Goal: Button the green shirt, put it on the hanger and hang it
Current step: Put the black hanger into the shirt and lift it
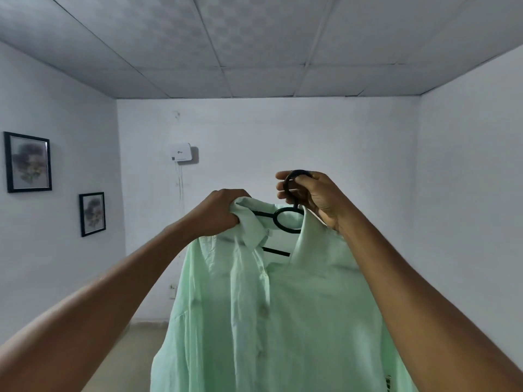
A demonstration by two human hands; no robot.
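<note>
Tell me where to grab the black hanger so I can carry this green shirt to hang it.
Grip the black hanger by its hook, coming from above. The hook sticks up clear of the green shirt collar, while the arms are buried in fabric. The right hand already grips there; the left hand holds the collar, probably steadying it.

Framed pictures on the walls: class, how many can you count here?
2. Both hang on the left wall: the larger framed picture higher up, the smaller framed picture lower and to its right. The shirt might hide others.
</note>
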